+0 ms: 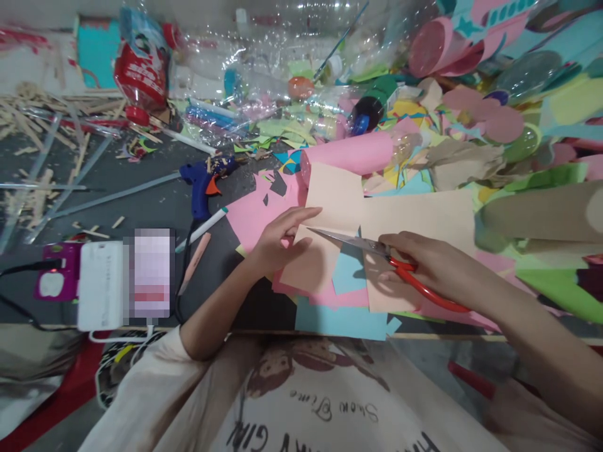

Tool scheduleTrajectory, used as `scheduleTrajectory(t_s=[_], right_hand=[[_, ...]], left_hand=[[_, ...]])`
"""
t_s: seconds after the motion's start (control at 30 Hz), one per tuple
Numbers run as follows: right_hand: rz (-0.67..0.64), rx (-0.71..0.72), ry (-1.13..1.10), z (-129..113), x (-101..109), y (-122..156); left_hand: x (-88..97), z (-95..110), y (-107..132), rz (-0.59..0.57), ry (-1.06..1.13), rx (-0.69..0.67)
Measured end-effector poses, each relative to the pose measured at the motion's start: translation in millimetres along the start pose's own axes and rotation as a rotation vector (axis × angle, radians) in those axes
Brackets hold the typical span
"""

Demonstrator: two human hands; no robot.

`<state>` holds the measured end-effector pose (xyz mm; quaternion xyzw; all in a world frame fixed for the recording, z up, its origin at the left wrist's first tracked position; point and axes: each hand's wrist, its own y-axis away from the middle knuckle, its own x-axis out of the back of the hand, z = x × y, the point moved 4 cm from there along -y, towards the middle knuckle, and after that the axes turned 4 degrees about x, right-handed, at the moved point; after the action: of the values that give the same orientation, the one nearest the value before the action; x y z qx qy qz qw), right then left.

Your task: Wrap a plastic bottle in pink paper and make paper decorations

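My right hand (pixel 424 254) grips a pair of scissors with red handles (pixel 426 294). Their blades (pixel 346 239) look closed or nearly so and point left over the beige paper. My left hand (pixel 277 242) rests at the left edge of a beige paper sheet (pixel 313 267), index finger stretched out and thumb apart from it. The tips of its other fingers are partly hidden. A second beige piece (pixel 334 188) lies just beyond, and a larger beige sheet (pixel 424 216) lies under my right hand. Light blue paper (pixel 348 273) shows between the beige pieces.
A blue glue gun (pixel 200 188) lies left of the papers, near a white marker (pixel 202 229). A phone (pixel 151 273) and white power bank (pixel 100 285) sit at the front left. A pink-wrapped roll (pixel 351 154), plastic bottles and paper scraps crowd the back.
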<state>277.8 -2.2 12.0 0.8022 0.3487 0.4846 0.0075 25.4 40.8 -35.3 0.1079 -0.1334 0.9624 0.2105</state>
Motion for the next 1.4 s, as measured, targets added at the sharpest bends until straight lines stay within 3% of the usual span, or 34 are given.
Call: scheduleTrajectory(t_s=[0.43, 1.4], right_hand=[[0.019, 0.028, 0.029, 0.5, -3.1, 4.9], [-0.042, -0.062, -0.103, -7.2, -7.1, -2.2]], left_hand=[[-0.7, -4.4, 1.4, -0.015, 0.044, 0.071], [-5.4, -0.7, 0.3, -0.062, -0.015, -0.023]])
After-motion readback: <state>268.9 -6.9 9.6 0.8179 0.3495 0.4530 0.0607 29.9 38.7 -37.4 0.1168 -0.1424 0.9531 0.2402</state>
